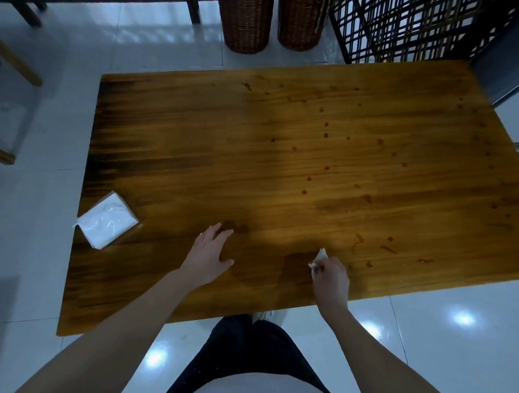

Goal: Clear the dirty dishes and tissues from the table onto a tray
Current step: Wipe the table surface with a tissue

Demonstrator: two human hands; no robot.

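My right hand (330,278) is curled round a crumpled tissue (319,258), pinched at the fingertips, low over the table (194,151) by its near edge. My left hand (210,251) lies flat on the table, fingers spread, holding nothing. The tissue packet (108,220) sits on the table's left edge, corner overhanging, out beyond my left hand, so left is nearer it. No tray in view; I reckon this tissue goes there next.

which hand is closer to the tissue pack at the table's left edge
Left. The left hand is spread open over the table just right of the tissue pack; the right hand, pinching a crumpled tissue, is farther right, beyond the left hand.
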